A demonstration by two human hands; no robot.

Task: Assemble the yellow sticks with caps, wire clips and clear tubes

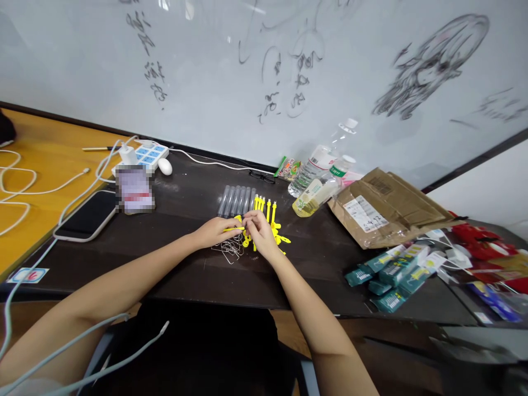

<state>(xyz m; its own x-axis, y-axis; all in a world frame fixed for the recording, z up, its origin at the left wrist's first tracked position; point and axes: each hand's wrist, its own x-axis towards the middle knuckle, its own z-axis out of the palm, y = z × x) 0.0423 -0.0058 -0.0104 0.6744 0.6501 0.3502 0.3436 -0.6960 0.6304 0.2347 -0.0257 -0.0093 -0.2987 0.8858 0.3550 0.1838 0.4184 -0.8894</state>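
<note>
My left hand (216, 231) and my right hand (260, 232) meet over the dark table (185, 269). Both pinch one thin yellow plastic piece (234, 229) held level between them. Under and behind the hands lies a heap of yellow plastic pieces (277, 234), some standing in a row. A row of clear plastic tubes (237, 199) lies just beyond. Thin wire loops (227, 248) lie on the table below my left hand.
A phone (87, 215) and a power strip (142, 157) with white cables sit at the left. Plastic bottles (317, 181), a flattened cardboard box (385, 206) and teal packets (391, 272) lie at the right. A whiteboard (264, 71) stands behind the table.
</note>
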